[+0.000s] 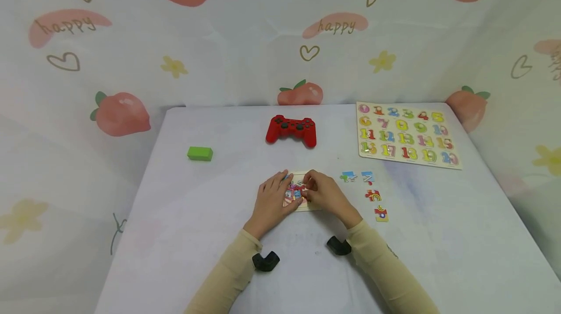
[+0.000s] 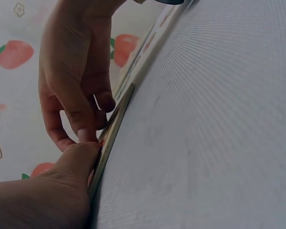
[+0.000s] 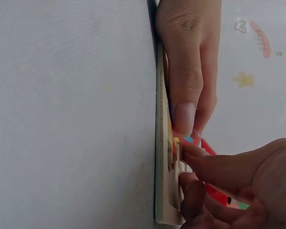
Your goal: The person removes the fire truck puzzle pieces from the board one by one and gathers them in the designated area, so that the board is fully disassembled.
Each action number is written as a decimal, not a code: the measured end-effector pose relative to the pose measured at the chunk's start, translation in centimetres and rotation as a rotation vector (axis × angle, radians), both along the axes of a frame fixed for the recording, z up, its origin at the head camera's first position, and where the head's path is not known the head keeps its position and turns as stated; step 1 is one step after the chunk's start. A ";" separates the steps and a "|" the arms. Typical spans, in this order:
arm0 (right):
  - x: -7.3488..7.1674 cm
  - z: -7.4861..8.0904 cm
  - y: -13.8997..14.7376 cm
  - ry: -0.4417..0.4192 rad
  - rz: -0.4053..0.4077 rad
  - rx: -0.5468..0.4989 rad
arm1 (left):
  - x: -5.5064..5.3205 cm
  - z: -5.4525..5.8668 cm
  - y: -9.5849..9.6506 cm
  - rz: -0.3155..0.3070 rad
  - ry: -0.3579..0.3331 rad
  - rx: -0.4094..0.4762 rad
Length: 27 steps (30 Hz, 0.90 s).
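Note:
A small wooden jigsaw board point(image 1: 312, 208) with colourful pieces set in it lies flat on the table between both hands. My left hand point(image 1: 269, 202) rests on its left side, fingers stretched out and the thumb across the lower part. My right hand point(image 1: 326, 194) is over the board's right side. In the right wrist view, its thumb and fingers pinch a thin jigsaw piece point(image 3: 178, 155) by the board's surface, close to the left thumb point(image 3: 184, 117); the piece's picture is mostly hidden. Several loose jigsaw pieces point(image 1: 373, 195) lie to the right of the board.
A red game controller point(image 1: 291, 129) lies behind the board. On the left is a green block point(image 1: 200, 154). A number puzzle board point(image 1: 407, 134) lies at the back right. A patterned curtain point(image 1: 245, 51) hangs behind the white-covered table point(image 1: 175, 255).

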State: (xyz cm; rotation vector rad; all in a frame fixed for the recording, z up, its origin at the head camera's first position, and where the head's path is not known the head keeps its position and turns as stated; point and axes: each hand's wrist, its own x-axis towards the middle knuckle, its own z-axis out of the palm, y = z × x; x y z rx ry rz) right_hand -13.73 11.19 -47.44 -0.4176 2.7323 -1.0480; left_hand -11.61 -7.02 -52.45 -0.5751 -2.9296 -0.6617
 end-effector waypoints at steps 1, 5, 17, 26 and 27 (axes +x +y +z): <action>0.0 0.1 0.0 -0.009 -0.007 -0.006 | 0.0 0.0 0.0 0.000 -0.002 -0.002; -0.1 0.2 0.0 -0.035 -0.026 -0.030 | 0.0 0.1 0.0 0.001 0.000 -0.004; -0.5 0.8 2.5 -0.091 -0.078 -0.089 | 0.0 0.2 0.1 -0.007 -0.029 -0.014; -0.1 1.6 8.7 -0.105 -0.111 -0.014 | 0.2 0.5 0.0 -0.008 -0.011 -0.019; 0.0 1.6 9.4 -0.109 -0.111 -0.001 | 0.2 0.6 0.0 -0.009 -0.007 -0.018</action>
